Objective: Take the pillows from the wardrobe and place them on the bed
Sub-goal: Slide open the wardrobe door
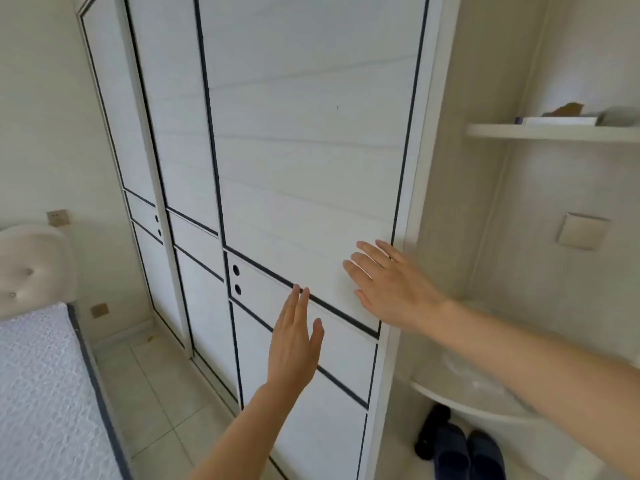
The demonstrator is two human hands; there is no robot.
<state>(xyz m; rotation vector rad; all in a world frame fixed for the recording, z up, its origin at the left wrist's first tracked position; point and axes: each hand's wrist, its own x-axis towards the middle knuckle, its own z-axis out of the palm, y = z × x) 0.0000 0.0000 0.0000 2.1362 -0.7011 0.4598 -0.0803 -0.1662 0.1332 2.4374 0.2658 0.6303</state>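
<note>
A white wardrobe (294, 150) with dark trim lines fills the middle of the view, and all its sliding doors are closed. No pillows are visible. My right hand (391, 289) lies flat with spread fingers on the nearest door, close to its right edge. My left hand (294, 341) is open, fingers straight and together, held up just in front of the same door lower down; I cannot tell if it touches. The bed (38, 393), with a white textured cover and a padded headboard (31, 265), is at the lower left.
A tiled floor strip (156, 393) runs between bed and wardrobe. Right of the wardrobe, a niche holds a wall shelf (554, 131) with small items, a rounded lower shelf (478, 396), and dark slippers (464, 448) on the floor.
</note>
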